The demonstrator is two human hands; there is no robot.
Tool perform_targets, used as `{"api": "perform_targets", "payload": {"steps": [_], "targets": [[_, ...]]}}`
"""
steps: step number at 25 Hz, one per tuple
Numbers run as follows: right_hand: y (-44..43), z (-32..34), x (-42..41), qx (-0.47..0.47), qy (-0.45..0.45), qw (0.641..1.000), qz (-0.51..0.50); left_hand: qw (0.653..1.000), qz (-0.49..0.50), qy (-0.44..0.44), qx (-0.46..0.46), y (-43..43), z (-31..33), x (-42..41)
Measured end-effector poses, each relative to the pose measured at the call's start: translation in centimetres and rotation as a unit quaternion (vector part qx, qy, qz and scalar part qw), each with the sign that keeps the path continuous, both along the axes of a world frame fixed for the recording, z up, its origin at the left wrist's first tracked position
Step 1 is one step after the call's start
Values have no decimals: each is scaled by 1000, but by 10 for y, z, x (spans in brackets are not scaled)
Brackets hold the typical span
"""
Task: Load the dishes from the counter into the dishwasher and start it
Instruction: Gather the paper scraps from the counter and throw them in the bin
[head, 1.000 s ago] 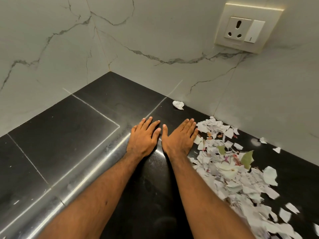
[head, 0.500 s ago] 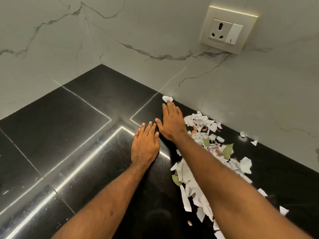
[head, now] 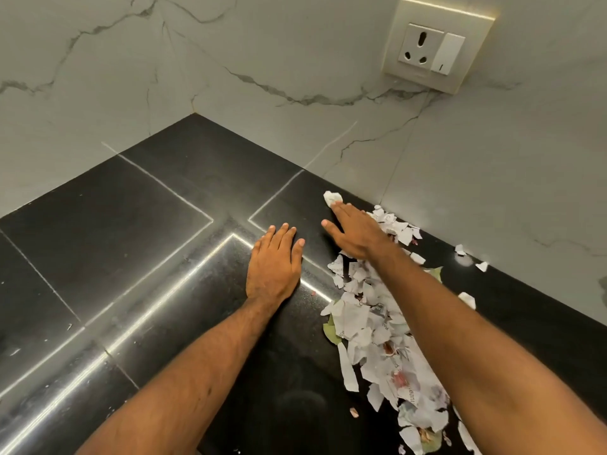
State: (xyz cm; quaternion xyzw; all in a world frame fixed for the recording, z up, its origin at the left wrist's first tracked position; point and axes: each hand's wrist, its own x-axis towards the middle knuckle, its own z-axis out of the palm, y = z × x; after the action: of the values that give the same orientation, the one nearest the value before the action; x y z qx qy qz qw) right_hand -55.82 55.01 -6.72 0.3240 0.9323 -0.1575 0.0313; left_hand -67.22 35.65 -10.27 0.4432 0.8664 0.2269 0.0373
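Paper ball (head: 332, 197) sits at the tip of our right hand (head: 356, 233), toward the wall (head: 262, 60); our left hand (head: 274, 261) lies farther back. Both grips are flat, holding nothing.

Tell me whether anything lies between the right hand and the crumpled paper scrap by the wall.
Nothing visible does. The right hand lies flat with its fingertips at the crumpled scrap. The pile of torn paper sits behind, under the wrist and forearm. No dishes or dishwasher show in this view.
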Motion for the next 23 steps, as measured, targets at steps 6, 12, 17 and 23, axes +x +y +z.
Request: {"api": "perform_targets", "payload": {"steps": [6, 12, 17, 23], "targets": [[-51, 14, 74, -33, -15, 999, 24, 1000, 8, -28, 8, 2, 7, 25], [-73, 40, 111, -95, 120, 988, 18, 983, -9, -155, 101, 21, 17, 98], [-1, 41, 120, -80, 257, 954, -129, 993, -51, -91, 57, 16, 6, 101], [44, -6, 103, -141, 110, 981, -71, 990, -93, -91, 58, 14, 7, 101]]}}
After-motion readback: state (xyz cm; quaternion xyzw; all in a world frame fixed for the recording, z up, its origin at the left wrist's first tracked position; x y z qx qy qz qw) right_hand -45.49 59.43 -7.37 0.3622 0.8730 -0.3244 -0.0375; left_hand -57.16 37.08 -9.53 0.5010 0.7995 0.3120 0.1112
